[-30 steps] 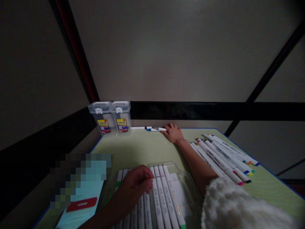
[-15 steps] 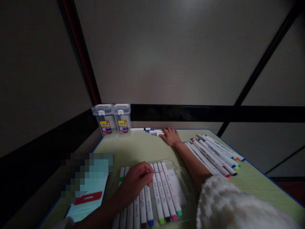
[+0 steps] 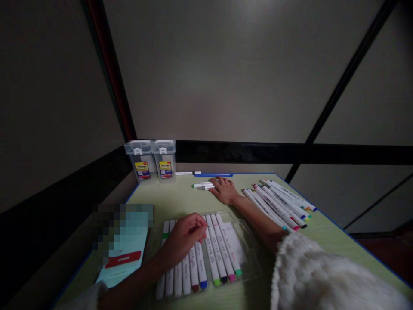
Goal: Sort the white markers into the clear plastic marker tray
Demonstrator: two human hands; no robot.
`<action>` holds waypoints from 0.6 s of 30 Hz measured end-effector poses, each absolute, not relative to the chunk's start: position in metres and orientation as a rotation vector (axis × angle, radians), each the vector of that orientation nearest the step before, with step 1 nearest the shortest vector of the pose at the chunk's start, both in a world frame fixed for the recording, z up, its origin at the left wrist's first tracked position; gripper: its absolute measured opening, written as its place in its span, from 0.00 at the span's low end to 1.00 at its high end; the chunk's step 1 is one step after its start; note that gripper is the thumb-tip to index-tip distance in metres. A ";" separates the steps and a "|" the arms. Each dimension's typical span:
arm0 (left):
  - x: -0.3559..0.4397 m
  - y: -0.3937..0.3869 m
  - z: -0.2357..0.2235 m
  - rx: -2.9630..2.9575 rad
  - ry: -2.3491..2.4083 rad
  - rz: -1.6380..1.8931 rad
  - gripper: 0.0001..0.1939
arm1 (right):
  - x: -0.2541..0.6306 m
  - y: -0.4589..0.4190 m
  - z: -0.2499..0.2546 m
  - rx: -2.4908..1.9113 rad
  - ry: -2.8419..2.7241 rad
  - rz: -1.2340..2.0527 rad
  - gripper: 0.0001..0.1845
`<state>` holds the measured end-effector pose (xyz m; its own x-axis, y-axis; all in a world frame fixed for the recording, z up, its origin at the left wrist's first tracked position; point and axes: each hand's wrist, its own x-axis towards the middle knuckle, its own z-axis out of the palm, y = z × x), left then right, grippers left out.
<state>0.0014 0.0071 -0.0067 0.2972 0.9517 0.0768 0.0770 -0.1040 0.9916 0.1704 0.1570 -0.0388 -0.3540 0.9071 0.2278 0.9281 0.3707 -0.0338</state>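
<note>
My right hand [image 3: 224, 190] lies at the far part of the table with fingers spread flat over a few white markers [image 3: 204, 186], one with a green end. The hand partly covers them. Nearer, my left hand [image 3: 189, 234] hovers over a clear plastic tray [image 3: 250, 254], its fingers loosely curled with nothing visible in them. Rows of white markers [image 3: 214, 249] with coloured ends lie side by side in that tray. A white paper slip [image 3: 232, 237] shows at the tray's right side. My left hand and forearm hide part of the left row.
Two clear lidded boxes [image 3: 164, 161] with yellow labels stand at the back left. A white marker [image 3: 187, 173] and a long blue strip [image 3: 213, 175] lie along the far edge. More markers [image 3: 277, 202] are spread at right. A teal item [image 3: 125, 245], partly pixelated, lies left.
My right hand has drawn the far markers slightly toward me, away from the back edge, uncovering the blue strip there. My left hand stays over the tray. The view has shifted a little.
</note>
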 end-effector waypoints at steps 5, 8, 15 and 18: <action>0.002 0.007 -0.008 1.469 0.975 1.023 0.02 | 0.157 0.142 -0.034 -1.562 -2.539 -0.031 0.33; 0.003 0.006 -0.010 1.443 0.972 1.030 0.03 | 0.150 0.151 -0.024 -1.517 -2.596 0.031 0.36; 0.007 0.003 -0.007 1.366 1.032 1.007 0.06 | 0.115 0.199 -0.011 -1.399 -2.634 0.054 0.31; 0.007 0.002 -0.006 1.335 1.032 0.993 0.06 | 0.096 0.214 -0.019 -1.384 -2.630 0.083 0.32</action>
